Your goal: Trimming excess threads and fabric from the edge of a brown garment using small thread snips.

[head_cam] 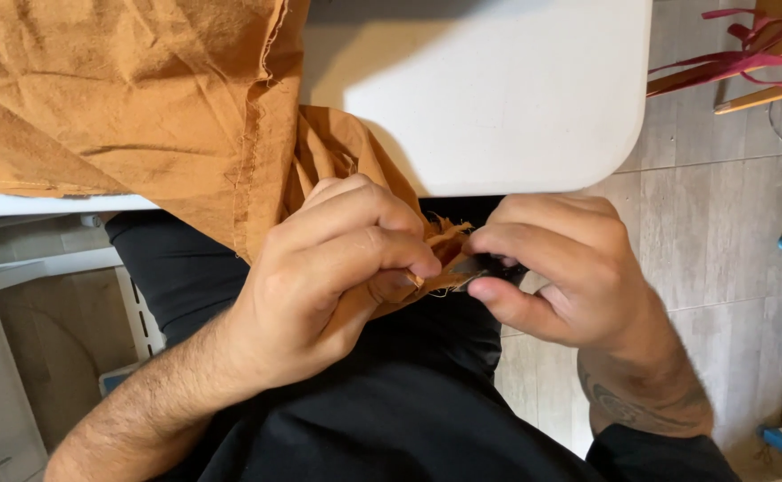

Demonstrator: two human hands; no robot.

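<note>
The left hand [320, 277] is closed on a frayed corner of the orange-brown cloth [123, 107], thumb and forefinger pinching the edge just below the front rim of the white surface [498, 98], while the rest of the cloth lies spread over the surface's left part and hangs down over the person's lap. The right hand [561, 277] is clenched around a small dark tool [489, 266] whose tip meets the pinched cloth edge (what kind of tool it is cannot be told, since the fingers hide nearly all of it). The two hands are nearly touching, with the loose threads of the edge between them. To do this kind of fine work on the edge well, it seems wise to keep the cloth taut between the left fingertips so the threads stand apart from the weave, to work the tool's tip only under the thread meant and not into the cloth itself, and to point it away from the left thumb. The weight of the hanging cloth could drag the corner out of the pinch, so a firm grip matters. No container shows in this view. Off to the upper right, dark red strips [748, 49] hang over wooden slats, well apart from the hands, above a pale tiled floor [721, 196].
</note>
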